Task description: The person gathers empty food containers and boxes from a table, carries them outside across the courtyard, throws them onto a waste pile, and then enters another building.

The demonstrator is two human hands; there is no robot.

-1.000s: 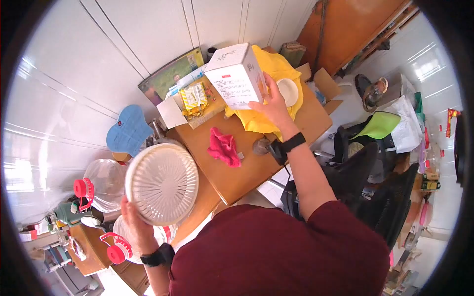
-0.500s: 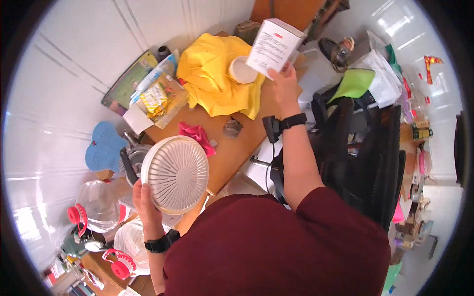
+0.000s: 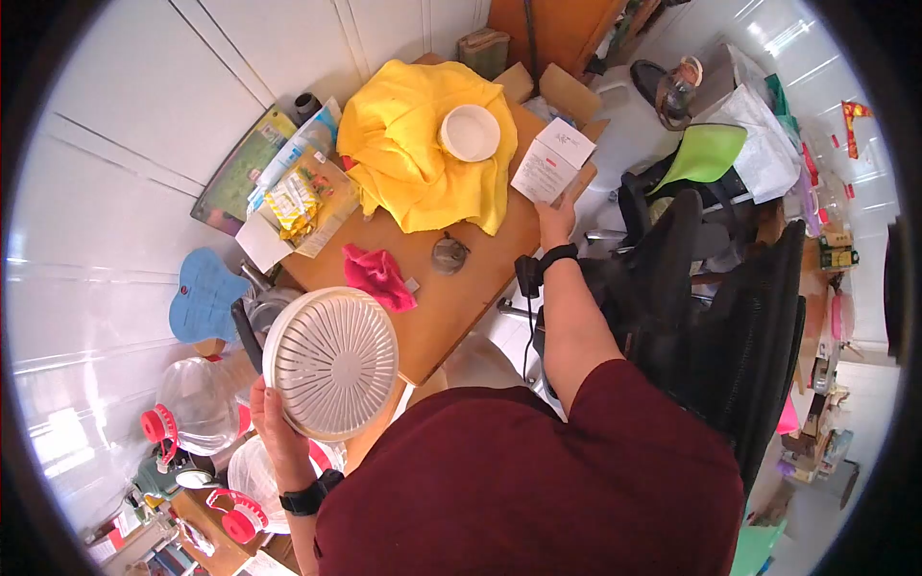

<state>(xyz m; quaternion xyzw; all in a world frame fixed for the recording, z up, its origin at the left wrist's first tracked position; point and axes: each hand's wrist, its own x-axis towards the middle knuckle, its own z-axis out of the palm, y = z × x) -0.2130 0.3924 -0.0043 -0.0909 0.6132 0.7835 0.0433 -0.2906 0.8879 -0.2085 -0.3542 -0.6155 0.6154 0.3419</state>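
Note:
My left hand (image 3: 280,427) grips the edge of a round cream-coloured slotted plastic cover (image 3: 334,365), held up at the table's left front corner. At the table's right edge, my right hand (image 3: 555,219) is closed on a white printed box (image 3: 551,165), with the fingers partly hidden behind it. An open cardboard box (image 3: 569,94) stands just behind the white box. Left of it, a yellow cloth (image 3: 413,182) lies bunched on the wooden table (image 3: 461,312), with a round white bowl-like container (image 3: 470,133) on it.
A red cloth (image 3: 378,276) and a small round grey object (image 3: 448,253) lie near the table's front. Snack packets (image 3: 296,204) fill a box at the left. Large clear bottles (image 3: 200,408) stand to the left, a black chair (image 3: 720,336) to the right.
My right hand has come down and toward me with the white box, from above the table's far right to its right edge. The slotted cover has dropped slightly in view.

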